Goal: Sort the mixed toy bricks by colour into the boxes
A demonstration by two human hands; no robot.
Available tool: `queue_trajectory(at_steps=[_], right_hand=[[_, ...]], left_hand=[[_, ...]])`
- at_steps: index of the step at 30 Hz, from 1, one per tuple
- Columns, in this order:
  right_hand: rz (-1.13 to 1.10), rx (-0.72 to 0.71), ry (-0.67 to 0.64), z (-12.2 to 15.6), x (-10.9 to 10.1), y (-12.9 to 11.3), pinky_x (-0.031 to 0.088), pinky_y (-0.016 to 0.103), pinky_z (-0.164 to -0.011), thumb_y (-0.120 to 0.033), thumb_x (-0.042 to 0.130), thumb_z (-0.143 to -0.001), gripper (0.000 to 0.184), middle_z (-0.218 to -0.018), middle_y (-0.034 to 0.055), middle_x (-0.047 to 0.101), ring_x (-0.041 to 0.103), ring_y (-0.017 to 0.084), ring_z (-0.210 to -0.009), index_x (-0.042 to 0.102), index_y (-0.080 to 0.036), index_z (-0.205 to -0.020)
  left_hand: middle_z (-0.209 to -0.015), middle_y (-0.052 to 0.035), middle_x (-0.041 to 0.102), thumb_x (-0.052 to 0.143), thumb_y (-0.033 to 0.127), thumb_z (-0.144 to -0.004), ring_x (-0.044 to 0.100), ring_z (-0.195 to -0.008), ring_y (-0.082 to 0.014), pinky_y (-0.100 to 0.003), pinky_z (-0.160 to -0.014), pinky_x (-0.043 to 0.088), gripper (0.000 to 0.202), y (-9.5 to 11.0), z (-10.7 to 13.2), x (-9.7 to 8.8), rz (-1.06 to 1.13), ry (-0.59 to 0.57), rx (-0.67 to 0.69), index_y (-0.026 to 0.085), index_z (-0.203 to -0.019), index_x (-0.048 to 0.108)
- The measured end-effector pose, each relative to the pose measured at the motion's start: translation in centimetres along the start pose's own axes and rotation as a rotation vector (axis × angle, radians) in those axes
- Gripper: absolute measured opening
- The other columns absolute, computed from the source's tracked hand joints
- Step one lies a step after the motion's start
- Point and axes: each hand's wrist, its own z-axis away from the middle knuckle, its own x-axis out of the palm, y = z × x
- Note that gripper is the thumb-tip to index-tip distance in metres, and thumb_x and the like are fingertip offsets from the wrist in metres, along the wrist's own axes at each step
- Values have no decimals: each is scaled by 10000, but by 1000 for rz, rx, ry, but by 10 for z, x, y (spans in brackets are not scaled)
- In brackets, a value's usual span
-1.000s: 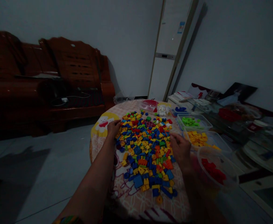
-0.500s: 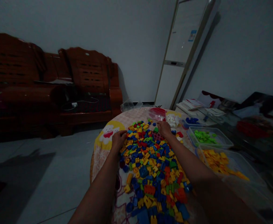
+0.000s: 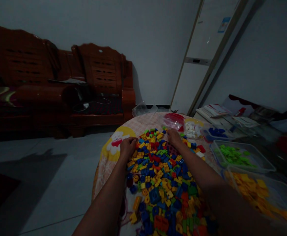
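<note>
The left hand, fingers half bent, is at the far left edge of a spread of small multicoloured plastic building blocks on a round table's pale pink patterned cloth. The right hand, fingers curled downward, is over the far right part; whether either grips a block cannot be told.

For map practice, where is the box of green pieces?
The green pieces' box is at the head view's right, between the yellow pieces' box and the blue heap.
</note>
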Motion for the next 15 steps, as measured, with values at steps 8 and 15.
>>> queue_trajectory(at_steps=[8, 15], right_hand=[[44, -65, -37, 7, -27, -3, 465, 311, -907, -134, 511, -907, 261, -1159, 155, 705, 630, 256, -1105, 703, -142, -1083], [28, -23, -168, 26, -87, 47, 489, 235, -769, -116, 671, -777, 108, -889, 73, 767, 710, 208, -892, 763, -156, -820]], left_hand=[[-1023, -67, 771, 514, 318, -839, 694, -963, -231, -312, -854, 503, 346, 3, 1, -3, -1, -1, -11, 186, -1020, 778], [-1019, -68, 772, 513, 332, -824, 694, -964, -238, -307, -834, 502, 354, -1, -3, -2, -19, -2, 17, 186, -1005, 780]])
